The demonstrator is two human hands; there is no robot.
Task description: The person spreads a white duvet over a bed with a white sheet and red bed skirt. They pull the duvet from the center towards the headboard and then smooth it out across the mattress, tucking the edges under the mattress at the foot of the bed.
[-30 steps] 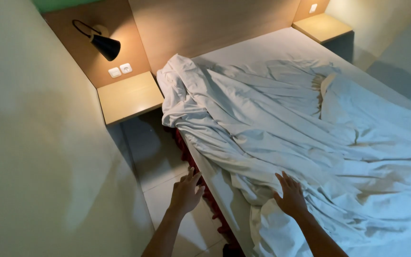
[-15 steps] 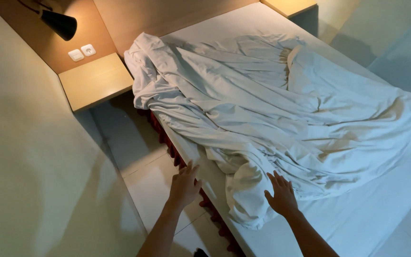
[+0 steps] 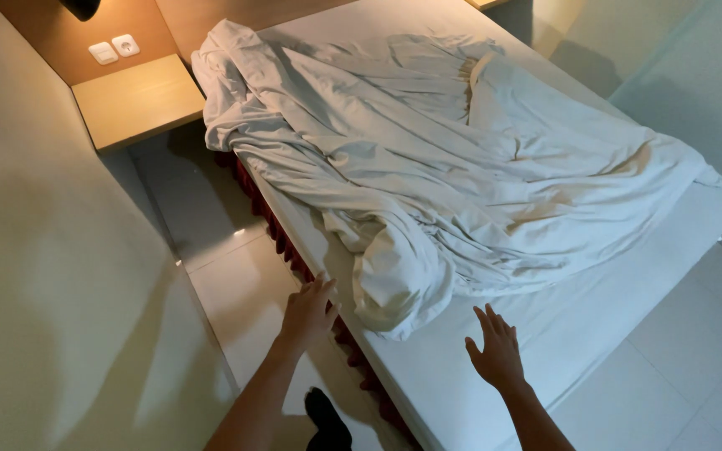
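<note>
A bedroom, perhaps a hotel's: bed (image 3: 595,334) with crumpled sheet (image 3: 461,167), wooden nightstand (image 3: 135,100) and wall switches (image 3: 114,48) at 11 o'clock, tiled floor (image 3: 236,284).

Sheet (image 3: 461,175) on bed (image 3: 578,326), nightstand (image 3: 139,100) left.

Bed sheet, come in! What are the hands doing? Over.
Left hand open at mattress edge. Right hand open above mattress, holding nothing. Crumpled white sheet heaped between and beyond them. Nothing in the way.
</note>
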